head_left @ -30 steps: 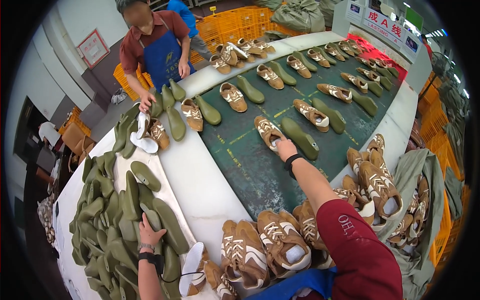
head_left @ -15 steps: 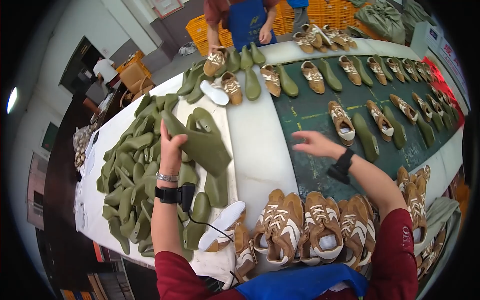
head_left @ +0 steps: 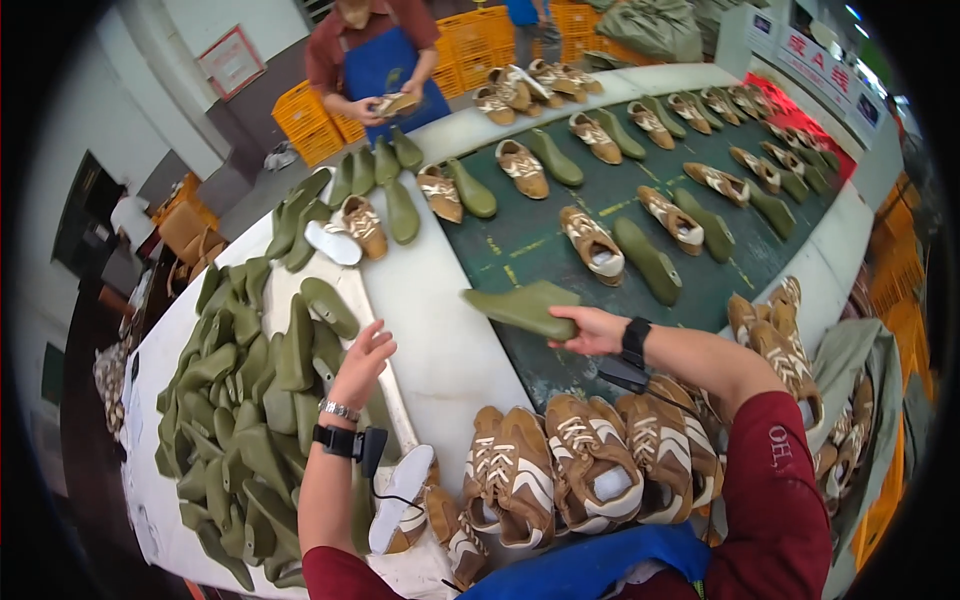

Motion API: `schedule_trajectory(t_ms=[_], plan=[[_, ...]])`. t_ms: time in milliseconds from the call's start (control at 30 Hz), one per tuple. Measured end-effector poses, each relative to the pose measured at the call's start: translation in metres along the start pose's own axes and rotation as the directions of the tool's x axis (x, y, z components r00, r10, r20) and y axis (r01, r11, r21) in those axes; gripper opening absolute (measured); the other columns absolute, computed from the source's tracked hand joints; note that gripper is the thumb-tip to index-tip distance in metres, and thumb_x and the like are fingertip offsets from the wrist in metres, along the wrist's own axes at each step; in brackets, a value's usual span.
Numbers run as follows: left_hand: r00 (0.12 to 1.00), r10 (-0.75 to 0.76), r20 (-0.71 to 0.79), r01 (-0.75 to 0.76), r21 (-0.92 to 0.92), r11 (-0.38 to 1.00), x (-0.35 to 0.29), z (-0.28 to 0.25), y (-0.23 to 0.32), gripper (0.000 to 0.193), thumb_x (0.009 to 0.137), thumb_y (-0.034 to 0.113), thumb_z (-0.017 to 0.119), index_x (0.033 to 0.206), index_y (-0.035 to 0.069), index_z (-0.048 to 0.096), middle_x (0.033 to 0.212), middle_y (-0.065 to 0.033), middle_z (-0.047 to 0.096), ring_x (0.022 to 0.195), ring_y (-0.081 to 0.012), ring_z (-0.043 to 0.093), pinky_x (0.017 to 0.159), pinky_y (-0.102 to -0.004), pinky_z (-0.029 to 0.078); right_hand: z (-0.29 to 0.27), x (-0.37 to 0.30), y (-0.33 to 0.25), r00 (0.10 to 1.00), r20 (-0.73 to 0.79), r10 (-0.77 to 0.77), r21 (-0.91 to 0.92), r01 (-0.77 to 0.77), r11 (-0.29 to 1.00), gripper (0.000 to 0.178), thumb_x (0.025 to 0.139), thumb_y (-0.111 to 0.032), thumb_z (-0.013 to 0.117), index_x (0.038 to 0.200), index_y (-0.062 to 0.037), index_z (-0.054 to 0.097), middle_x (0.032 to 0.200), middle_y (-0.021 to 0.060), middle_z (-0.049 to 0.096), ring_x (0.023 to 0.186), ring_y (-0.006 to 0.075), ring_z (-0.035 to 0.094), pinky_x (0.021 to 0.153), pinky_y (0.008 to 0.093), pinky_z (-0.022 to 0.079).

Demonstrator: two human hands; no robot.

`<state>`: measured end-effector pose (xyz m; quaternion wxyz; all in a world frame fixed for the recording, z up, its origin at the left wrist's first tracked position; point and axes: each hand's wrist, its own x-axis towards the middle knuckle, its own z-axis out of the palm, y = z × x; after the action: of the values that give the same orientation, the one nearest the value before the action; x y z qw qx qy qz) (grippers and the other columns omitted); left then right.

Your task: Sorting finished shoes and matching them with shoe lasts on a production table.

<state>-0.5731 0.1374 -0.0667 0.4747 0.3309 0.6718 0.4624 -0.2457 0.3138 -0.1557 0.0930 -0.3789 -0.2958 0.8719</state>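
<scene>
My right hand [head_left: 592, 330] grips a green shoe sole [head_left: 520, 306] by one end and holds it flat above the edge of the dark green belt [head_left: 520, 245]. My left hand [head_left: 360, 362] hovers with its fingers apart over the heap of green soles [head_left: 245, 400] on the white table [head_left: 430, 320], holding nothing. A row of brown and white shoes [head_left: 590, 465] lies just in front of me. On the belt, brown shoes [head_left: 592, 238] lie in pairs with green soles [head_left: 648, 260].
Across the table a person in a blue apron [head_left: 385, 60] holds a shoe [head_left: 392, 104]. Orange crates [head_left: 310, 125] stand behind them. More shoes [head_left: 775, 335] are piled at my right, and a white insole [head_left: 400, 495] lies near my left forearm.
The green sole has passed from my left hand to my right hand, which now holds it over the belt's edge. My left hand has dropped, empty, toward the heap.
</scene>
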Motion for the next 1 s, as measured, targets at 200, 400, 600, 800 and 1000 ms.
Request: schedule_trajectory(t_ms=[200,400,600,800,1000], plan=[[0.991,0.024,-0.135,0.09,0.772,0.629,-0.036,-0.088,-0.059,0.069,0.075,0.031,0.063,0.129,-0.003,0.036,0.125,-0.0217,0.046,0.118,-0.0293,0.043,0.097,-0.0344,0.035,0.017,0.003,-0.018,0.999,0.032,0.029,-0.037,-0.028,0.999,0.033,0.088,-0.032,0.051,0.114,-0.0124,0.046,0.092,0.0127,0.059,0.058,0.0109,0.056,0.041,0.0155,0.043],[0.938,-0.278,-0.208,0.324,0.811,0.487,-0.028,-0.089,-0.116,0.1,0.064,0.054,0.067,0.131,-0.006,0.024,0.117,-0.0296,0.048,0.111,-0.036,0.049,0.093,-0.0365,0.039,0.116,0.075,-0.01,0.979,0.05,-0.199,-0.359,0.204,0.911,0.051,0.085,-0.011,0.052,0.132,-0.0099,0.031,0.11,0.0116,0.051,0.084,0.0194,0.058,0.071,0.0278,0.051],[0.92,-0.214,-0.328,0.384,0.651,0.655,-0.032,-0.081,-0.144,0.103,0.058,0.047,0.072,0.129,-0.005,0.018,0.113,-0.0275,0.051,0.106,-0.0352,0.052,0.09,-0.0349,0.042,0.13,0.056,-0.007,0.981,0.192,-0.001,-0.761,0.15,0.631,0.049,0.082,-0.012,0.055,0.128,-0.0068,0.039,0.1,0.0095,0.057,0.078,0.014,0.06,0.07,0.026,0.051],[0.85,-0.525,0.044,0.525,-0.151,0.838,-0.009,-0.083,-0.111,0.066,0.068,0.042,0.064,0.12,0.006,0.042,0.102,-0.0095,0.056,0.091,-0.0213,0.057,0.075,-0.0347,0.048,0.123,0.037,0.002,0.955,0.286,0.082,-0.819,0.199,0.538,0.039,0.084,-0.014,0.052,0.12,-0.0022,0.047,0.092,0.0083,0.059,0.072,0.0134,0.06,0.065,0.0249,0.05],[0.827,-0.002,-0.563,0.031,0.042,0.999,0.065,-0.08,-0.068,0.066,0.074,0.033,0.064,0.124,0.002,0.033,0.112,-0.0126,0.052,0.094,-0.0202,0.054,0.076,-0.0338,0.047,0.109,0.013,-0.008,0.951,0.309,0.034,-0.783,0.234,0.576,0.035,0.085,-0.015,0.051,0.117,-0.002,0.05,0.091,0.0074,0.06,0.073,0.0116,0.059,0.067,0.024,0.05]])
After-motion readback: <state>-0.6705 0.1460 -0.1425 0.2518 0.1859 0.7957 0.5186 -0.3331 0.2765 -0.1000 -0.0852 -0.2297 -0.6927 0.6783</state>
